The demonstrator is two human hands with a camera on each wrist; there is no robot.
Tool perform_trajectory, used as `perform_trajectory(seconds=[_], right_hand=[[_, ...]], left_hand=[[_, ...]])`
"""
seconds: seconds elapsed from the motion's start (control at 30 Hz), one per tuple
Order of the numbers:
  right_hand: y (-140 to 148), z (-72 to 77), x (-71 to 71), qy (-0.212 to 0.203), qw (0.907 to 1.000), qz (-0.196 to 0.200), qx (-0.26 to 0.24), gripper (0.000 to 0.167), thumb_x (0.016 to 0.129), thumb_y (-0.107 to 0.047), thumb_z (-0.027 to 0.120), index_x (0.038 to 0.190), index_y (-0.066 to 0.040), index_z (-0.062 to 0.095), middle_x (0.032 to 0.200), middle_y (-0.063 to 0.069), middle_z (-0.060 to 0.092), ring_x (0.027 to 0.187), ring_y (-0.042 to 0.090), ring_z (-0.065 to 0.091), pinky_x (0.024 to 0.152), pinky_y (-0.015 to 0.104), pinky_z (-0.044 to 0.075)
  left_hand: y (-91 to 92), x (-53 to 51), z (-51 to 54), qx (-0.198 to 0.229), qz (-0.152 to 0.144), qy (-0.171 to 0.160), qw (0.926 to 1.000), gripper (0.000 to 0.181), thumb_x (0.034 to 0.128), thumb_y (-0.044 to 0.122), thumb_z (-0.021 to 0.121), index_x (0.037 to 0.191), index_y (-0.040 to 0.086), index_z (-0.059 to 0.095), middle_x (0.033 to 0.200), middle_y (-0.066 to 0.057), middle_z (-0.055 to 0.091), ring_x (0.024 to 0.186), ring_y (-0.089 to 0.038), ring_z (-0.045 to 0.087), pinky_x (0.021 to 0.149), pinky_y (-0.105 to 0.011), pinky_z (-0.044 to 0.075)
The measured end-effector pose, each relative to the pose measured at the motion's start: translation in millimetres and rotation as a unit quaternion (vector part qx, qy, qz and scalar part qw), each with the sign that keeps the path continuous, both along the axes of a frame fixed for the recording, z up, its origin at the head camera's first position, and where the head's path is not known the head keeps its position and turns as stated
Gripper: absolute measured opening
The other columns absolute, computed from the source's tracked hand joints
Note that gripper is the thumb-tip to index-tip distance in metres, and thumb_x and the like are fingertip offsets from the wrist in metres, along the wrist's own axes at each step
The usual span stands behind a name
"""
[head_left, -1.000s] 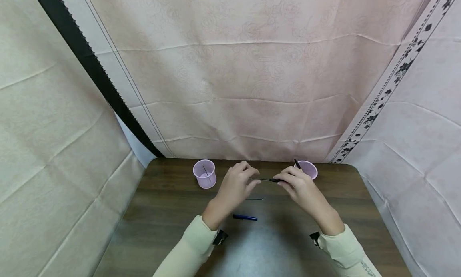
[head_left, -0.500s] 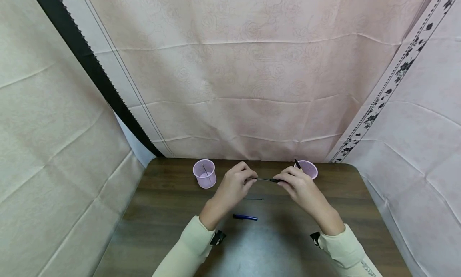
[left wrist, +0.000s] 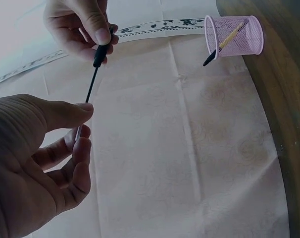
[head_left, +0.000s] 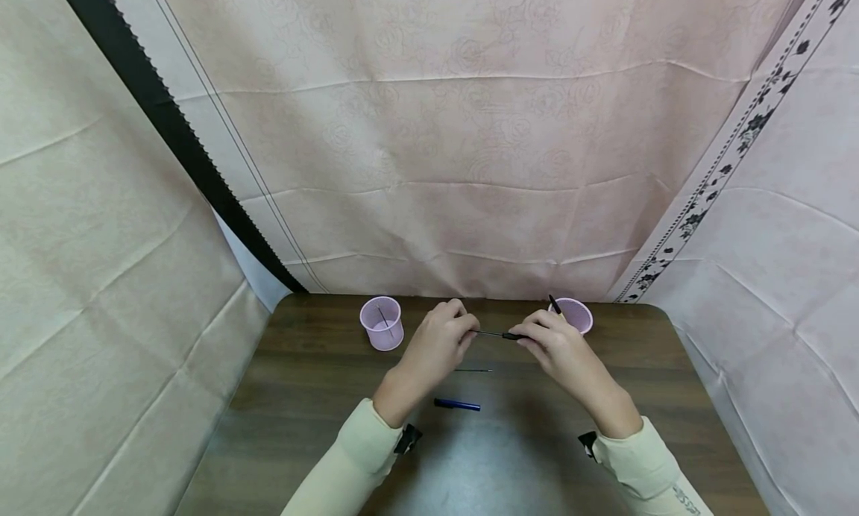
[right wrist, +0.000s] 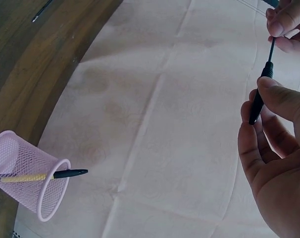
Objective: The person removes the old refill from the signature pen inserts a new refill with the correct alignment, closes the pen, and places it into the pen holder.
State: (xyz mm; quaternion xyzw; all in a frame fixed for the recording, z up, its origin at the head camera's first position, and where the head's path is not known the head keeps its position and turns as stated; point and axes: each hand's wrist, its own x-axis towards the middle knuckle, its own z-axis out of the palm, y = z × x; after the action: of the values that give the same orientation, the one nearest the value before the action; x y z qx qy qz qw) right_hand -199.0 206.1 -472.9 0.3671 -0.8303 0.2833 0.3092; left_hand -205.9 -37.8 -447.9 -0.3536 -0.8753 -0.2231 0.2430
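My right hand (head_left: 553,341) pinches the black tapered grip section (right wrist: 260,99) of a pen between thumb and fingers. Out of its end runs a thin dark pen refill (left wrist: 92,84). The far end of that refill is between the thumb and fingertips of my left hand (head_left: 436,344). Both hands hover over the back part of the table, pen parts level between them in the head view. Below them a second thin refill (head_left: 473,370) lies on the wood, partly hidden by the left hand. Nearer still is a dark blue pen piece (head_left: 457,405), cap or barrel, I cannot tell.
A pink mesh cup (head_left: 381,324) at the back left holds a thin refill. Another pink mesh cup (right wrist: 28,173), behind my right hand, has a yellow pen (right wrist: 24,177) with a black end leaning in it. Cloth curtains (head_left: 436,225) close off the wooden table's (head_left: 322,426) back and sides.
My left hand has shifted slightly left, and its fingertips have drawn closer together on the refill. The right hand and the things on the table look unmoved.
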Motion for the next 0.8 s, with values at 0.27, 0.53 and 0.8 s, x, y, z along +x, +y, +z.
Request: perform_trajectory(seconds=[0.27,0.53,0.8], right_hand=[[-2.5,1.2,-1.2,0.008,1.0000,0.001,0.003,0.035,0.071,0.011,0.086,0.099,-0.007,0.077,0.097,0.003,0.071,0.088,0.019,0.067,0.081,0.036,0.048],[-3.7,0.9,-0.8,-0.004,1.0000,0.004,0.007,0.031,0.075,0.009,0.084,0.100,-0.008,0.077,0.097,0.002,0.071,0.088,0.018,0.066,0.081,0.032,0.047],[-3.3,0.1,0.4,-0.006,0.9998,-0.010,0.017,0.032,0.074,0.010,0.085,0.099,-0.008,0.077,0.096,0.002,0.070,0.088,0.017,0.066,0.085,0.036,0.047]], left_hand=[[4.7,0.5,-1.2,-0.011,-0.011,-0.005,0.9999,0.005,0.0894,0.006,0.079,0.090,0.011,0.076,0.083,-0.002,0.060,0.077,-0.017,0.058,0.070,-0.031,0.050],[10.2,2.6,-2.6,-0.024,-0.008,-0.023,0.9994,0.003,0.0938,0.008,0.075,0.092,0.010,0.077,0.086,-0.001,0.060,0.078,-0.015,0.059,0.071,-0.028,0.051],[12.4,3.2,-5.1,-0.024,-0.004,-0.019,0.9995,0.002,0.0929,0.009,0.076,0.092,0.011,0.076,0.086,-0.001,0.061,0.077,-0.014,0.059,0.071,-0.027,0.051]])
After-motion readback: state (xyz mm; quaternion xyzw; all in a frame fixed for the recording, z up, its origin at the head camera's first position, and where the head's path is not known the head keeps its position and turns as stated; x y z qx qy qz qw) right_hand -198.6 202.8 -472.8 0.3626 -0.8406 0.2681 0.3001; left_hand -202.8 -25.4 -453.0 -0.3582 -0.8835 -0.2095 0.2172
